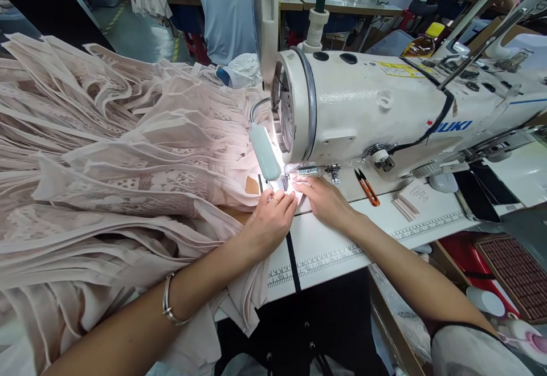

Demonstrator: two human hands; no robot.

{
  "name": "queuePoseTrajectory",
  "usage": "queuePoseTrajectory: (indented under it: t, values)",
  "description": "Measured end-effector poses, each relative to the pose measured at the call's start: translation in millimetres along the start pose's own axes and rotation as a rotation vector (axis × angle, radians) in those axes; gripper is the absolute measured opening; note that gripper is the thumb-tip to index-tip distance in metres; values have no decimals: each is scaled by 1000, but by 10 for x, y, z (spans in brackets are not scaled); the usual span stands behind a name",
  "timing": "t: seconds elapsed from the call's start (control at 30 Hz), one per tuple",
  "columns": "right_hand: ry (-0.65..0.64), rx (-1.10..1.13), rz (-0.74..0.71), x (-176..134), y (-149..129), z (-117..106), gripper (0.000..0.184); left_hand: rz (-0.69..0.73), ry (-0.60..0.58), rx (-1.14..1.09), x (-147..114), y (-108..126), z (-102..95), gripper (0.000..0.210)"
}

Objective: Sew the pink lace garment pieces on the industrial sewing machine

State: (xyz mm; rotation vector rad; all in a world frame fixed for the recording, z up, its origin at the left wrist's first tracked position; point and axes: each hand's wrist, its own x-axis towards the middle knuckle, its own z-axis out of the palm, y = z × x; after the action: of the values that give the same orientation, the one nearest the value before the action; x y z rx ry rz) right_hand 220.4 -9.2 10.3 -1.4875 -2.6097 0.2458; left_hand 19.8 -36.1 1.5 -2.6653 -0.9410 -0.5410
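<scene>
My left hand (270, 223), with a ring on one finger, is at the needle area of a white sewing machine (346, 102). Its fingers are bent together and press on a small pale pink piece of fabric (304, 204). From the other side my right hand (328, 200) pinches the same fabric close to the presser foot (285, 181). Bright light from a small lamp (265, 152) washes out the spot between the fingertips. A large heap of pale pink lace garments (141, 154) spreads to the left, partly beside my left forearm.
Orange-handled thread snips (366, 187) and a stack of small paper tags (412, 198) lie on the table right of my hands. A ruler strip (329, 259) runs along the front edge. A person in a blue shirt (226, 11) sits beyond the machine.
</scene>
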Motion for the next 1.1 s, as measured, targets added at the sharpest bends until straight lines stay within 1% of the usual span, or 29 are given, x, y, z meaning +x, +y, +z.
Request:
queuePoseTrajectory:
  t: [0.1, 0.2, 0.4, 0.73, 1.1]
  values:
    - [4, 19, 1, 3, 11, 25, 49, 4, -4, 27, 3, 13, -20, 33]
    - [6, 53, -37, 22, 23, 58, 53, 10, 12, 42, 9, 20, -18, 34]
    - [-10, 125, -91, 49, 79, 79, 54, 2, -5, 14, 28, 19, -15, 36]
    - [-15, 146, -78, 42, 80, 71, 50, 4, 52, -16, 50, 15, 49, 31]
    - [-32, 111, -12, 61, 51, 56, 51, -64, -39, -39, 38, -8, 41, 36]
